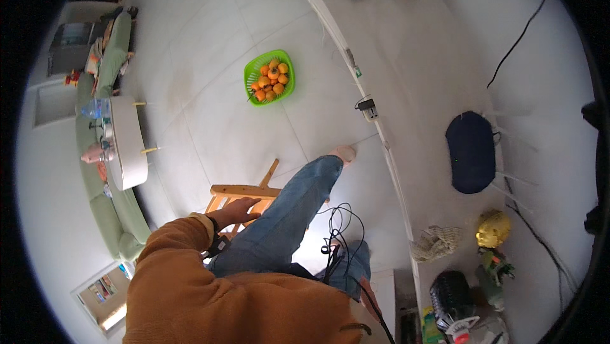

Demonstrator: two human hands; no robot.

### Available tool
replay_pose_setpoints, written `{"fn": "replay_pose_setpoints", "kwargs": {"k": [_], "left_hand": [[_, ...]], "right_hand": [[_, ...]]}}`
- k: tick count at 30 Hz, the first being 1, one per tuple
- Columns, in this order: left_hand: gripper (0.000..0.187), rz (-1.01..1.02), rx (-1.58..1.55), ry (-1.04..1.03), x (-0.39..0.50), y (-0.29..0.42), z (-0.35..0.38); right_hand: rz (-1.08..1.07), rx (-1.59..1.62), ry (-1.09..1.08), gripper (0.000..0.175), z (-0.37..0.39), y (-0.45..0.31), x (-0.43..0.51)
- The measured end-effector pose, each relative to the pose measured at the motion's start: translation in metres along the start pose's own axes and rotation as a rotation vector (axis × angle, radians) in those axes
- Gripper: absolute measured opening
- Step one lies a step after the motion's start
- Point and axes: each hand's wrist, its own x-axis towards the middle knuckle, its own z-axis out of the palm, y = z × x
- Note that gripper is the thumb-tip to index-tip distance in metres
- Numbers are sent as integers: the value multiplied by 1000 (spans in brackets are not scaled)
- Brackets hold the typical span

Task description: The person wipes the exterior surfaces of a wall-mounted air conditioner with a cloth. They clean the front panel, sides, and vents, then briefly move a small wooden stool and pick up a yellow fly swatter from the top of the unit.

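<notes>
My left hand (pixel 239 211) reaches out from a brown sleeve with a dark band at the wrist. Its fingers and thumb are apart, with nothing visible between them. Below or beside it stands a wooden chair (pixel 245 190), partly covered by my hand and jeans leg; I cannot tell whether they touch. At my right side, a small part of what looks like my right hand (pixel 370 296) shows next to a black cable (pixel 341 229). Its fingers are not clear. On the tiled floor ahead sits a green plastic basket (pixel 289 81) holding several orange persimmons (pixel 272 74).
To the left are a white table (pixel 129 143) with bottles and a green sofa (pixel 116 205). A ledge along the right carries a power strip (pixel 371 113), a dark blue oval object (pixel 471 153), a knitted cloth (pixel 436 243) and a gold mask-like head (pixel 493 228). Cables hang near my legs.
</notes>
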Motion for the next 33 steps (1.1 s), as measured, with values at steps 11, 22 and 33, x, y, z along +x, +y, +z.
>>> {"fn": "replay_pose_setpoints", "kwargs": {"k": [11,22,33], "left_hand": [[100,-5,-533,-256,-29,41,-20],[72,-156,-618,-280,-112,-18,-81],[59,-208,-1187,193,-90,-62,40]], "right_hand": [[115,299,-61,60,-162,-193,-110],[-102,0,-177,53,-191,-355,-82],[-482,-355,49,23,-238,-525,-64]]}}
